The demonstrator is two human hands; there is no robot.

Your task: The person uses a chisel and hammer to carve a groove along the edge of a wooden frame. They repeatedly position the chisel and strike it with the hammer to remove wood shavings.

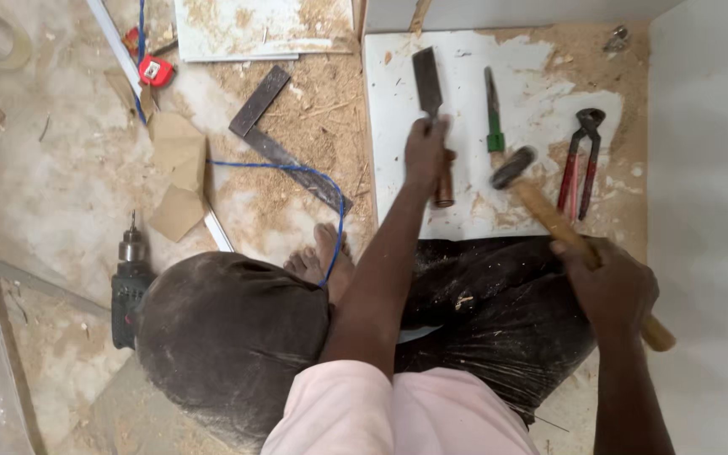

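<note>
Wooden-handled chisel (431, 109) in left hand (425, 152), hammer (549, 215) in right hand (612, 291)

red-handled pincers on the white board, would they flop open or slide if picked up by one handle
The red-handled metal pincers would probably swing open at the pivot, since the handles already lie spread. The dark metal head likely makes them top-heavy. Sawdust on the white board may let them slide when pushed.

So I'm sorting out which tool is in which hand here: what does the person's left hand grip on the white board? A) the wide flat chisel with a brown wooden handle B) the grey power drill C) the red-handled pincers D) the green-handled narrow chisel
A: the left hand is closed around the wide flat chisel with a brown wooden handle, while the right hand holds the wooden-handled hammer.
</note>
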